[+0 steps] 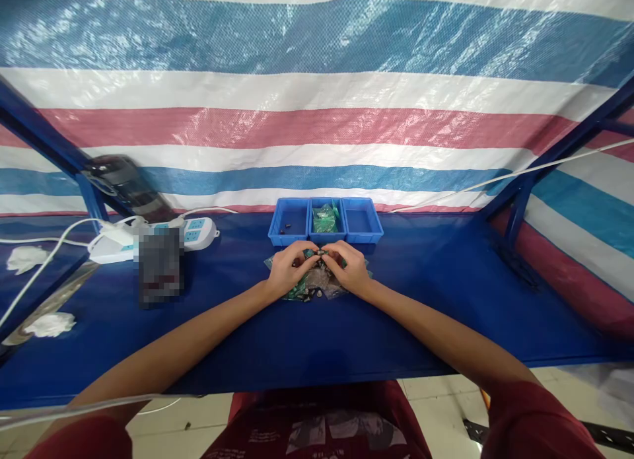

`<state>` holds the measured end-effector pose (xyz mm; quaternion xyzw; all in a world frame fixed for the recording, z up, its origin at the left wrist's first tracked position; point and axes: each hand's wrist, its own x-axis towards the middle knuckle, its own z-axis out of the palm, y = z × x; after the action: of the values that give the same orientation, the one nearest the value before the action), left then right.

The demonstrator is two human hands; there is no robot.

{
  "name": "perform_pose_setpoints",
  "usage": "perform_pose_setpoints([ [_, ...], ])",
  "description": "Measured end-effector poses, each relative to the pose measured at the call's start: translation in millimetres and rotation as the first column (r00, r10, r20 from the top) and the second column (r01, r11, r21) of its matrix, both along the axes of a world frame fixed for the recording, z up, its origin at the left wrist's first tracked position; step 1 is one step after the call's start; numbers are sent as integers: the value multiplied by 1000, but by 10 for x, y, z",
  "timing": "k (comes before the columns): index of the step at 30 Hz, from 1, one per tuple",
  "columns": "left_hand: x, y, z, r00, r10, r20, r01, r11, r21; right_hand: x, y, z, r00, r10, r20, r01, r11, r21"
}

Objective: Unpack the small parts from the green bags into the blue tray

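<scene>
My left hand and my right hand meet over a small pile at the middle of the blue table. Both are closed in a pinch, fingertips almost touching, around a small dark part too tiny to name. Beneath them lies the pile of clear and green plastic bags with loose little dark and metallic parts among them. Just beyond the hands stand three blue bins side by side. A few small parts lie in the left bin, green bags fill the middle one, and the right bin shows a bare floor.
To the left, a white power strip with plugged-in cables lies behind a blurred dark object. A dark bottle-like item leans near the frame. Crumpled white tissue sits at far left. Striped sheeting hangs behind the table.
</scene>
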<state>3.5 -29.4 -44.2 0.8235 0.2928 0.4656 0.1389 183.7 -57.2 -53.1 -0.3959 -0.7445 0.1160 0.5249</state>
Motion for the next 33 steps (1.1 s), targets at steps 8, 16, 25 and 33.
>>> perform_pose_setpoints([
  [8, -14, 14, -21, 999, 16, -27, -15, 1000, 25, -9, 18, -17, 1000, 5, 13, -5, 999, 51],
  [16, -11, 0, -18, 1000, 15, -25, -15, 1000, 4, -6, -3, -12, 1000, 5, 6, -5, 1000, 9],
  [25, -24, -15, 45, 999, -1, -44, -1, 999, -34, -27, -16, 4, 1000, 1, -23, -1, 1000, -21],
  [33, -18, 4, 13, 1000, -9, -28, 8, 999, -53, -11, -20, 7, 1000, -16, -3, 16, 998, -54],
])
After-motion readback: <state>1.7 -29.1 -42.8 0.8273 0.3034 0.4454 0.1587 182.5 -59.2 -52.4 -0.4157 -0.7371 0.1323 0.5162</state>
